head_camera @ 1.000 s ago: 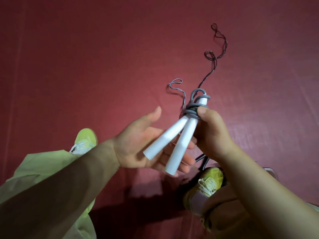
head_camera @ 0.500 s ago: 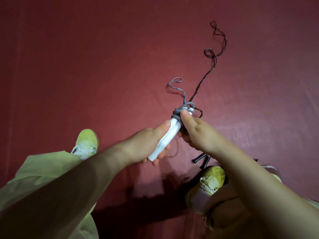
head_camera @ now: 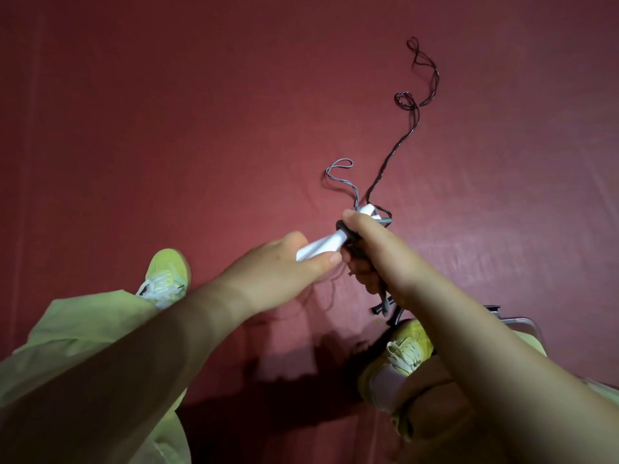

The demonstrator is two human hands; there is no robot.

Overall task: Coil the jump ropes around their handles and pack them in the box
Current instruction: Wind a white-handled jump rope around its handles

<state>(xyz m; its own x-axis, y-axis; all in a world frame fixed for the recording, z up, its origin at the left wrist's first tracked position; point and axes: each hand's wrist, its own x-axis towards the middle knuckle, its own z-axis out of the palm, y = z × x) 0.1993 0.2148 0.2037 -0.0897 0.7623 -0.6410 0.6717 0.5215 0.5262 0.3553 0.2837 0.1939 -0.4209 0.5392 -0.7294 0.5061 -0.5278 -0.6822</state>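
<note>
Gripping the white handles near the frame's centre, the left hand pinched their lower end between thumb and fingers. The right hand curled round the grey rope wound at their upper end. A loose grey loop and a dark rope trailed over the red floor toward the upper right.

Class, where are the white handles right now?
In the head view, right of centre, the white handles are held between the left hand and right hand, above the red floor.
</note>
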